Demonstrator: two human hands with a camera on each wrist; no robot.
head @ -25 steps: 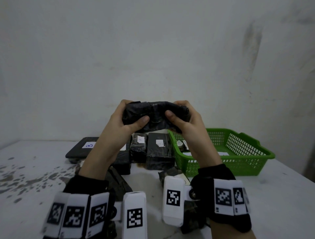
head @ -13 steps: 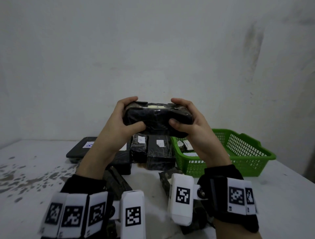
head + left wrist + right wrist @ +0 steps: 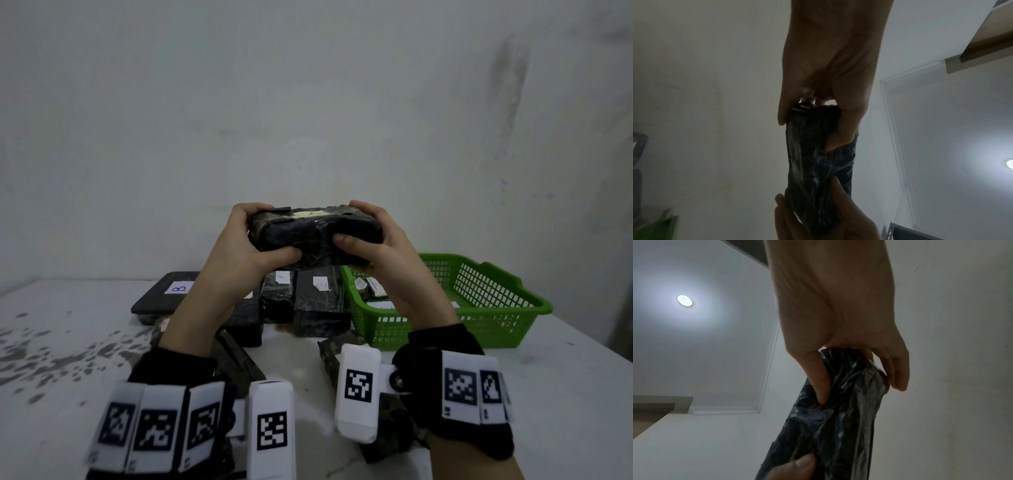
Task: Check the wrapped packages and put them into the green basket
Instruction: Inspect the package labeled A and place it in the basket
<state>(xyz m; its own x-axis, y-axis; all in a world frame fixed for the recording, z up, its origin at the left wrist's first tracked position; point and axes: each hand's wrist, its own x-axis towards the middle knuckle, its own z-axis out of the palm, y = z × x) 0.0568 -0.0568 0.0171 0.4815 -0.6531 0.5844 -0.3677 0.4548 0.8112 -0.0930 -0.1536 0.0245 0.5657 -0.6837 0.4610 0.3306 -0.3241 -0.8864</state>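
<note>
Both thumbs press the near face of one black wrapped package point(image 3: 317, 236), fingers curled over its top. The left hand point(image 3: 239, 253) grips its 9 o'clock end, the right hand point(image 3: 387, 253) its 3 o'clock end, raised above the table point(image 3: 565, 394). At 5 o'clock, one green basket point(image 3: 479, 308) holds labelled packages; how many, I cannot tell.

At your two o'clock the green plastic lattice basket point(image 3: 486, 301) stands open-topped, with white-labelled parcels lying at its left end and bare floor at its right end, so you can enter from above there. Straight ahead at twelve o'clock a row of black film-wrapped packages point(image 3: 318, 301) blocks the white tabletop point(image 3: 68, 359) right up to the basket's left wall. At your nine o'clock the tabletop lies bare.
</note>
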